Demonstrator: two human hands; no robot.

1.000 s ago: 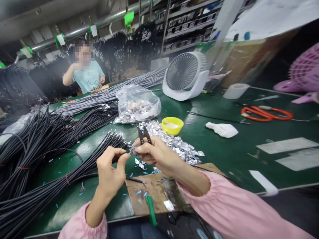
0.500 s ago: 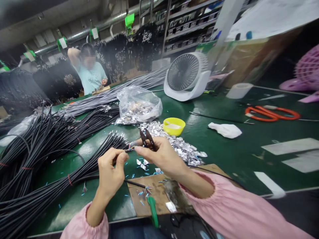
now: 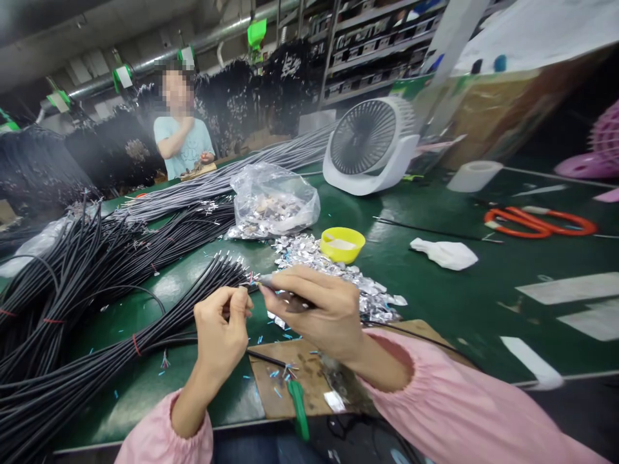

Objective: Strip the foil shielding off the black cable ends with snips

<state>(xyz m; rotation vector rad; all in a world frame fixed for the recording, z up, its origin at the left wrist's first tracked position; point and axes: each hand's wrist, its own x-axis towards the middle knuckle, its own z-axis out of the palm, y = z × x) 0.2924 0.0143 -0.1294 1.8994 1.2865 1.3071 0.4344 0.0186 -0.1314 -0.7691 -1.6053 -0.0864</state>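
My left hand (image 3: 220, 325) is closed in a pinch at the end of a cable, where thin coloured wires (image 3: 252, 279) show past the fingertips. My right hand (image 3: 322, 306) meets it from the right, its thumb and forefinger tips at those wires. Dark-jawed pliers (image 3: 298, 301) lie in the right palm, mostly hidden under the folded fingers. Just behind the left hand, a tied bundle of black cables (image 3: 193, 303) ends in stripped, pale tips.
Silvery foil scraps (image 3: 358, 283) lie beside a yellow bowl (image 3: 342, 245) and a clear bag (image 3: 275, 200). A white fan (image 3: 370, 145) stands behind. Orange-handled scissors (image 3: 536, 222) are at right. A green-handled tool (image 3: 298, 409) rests at the cardboard (image 3: 271, 403). A co-worker (image 3: 186, 142) is across the table.
My right fingers have folded down over the pliers, whose jaws stood up plainly before. My hands stay close together at the wires. The co-worker's raised arm has come down toward the chin.
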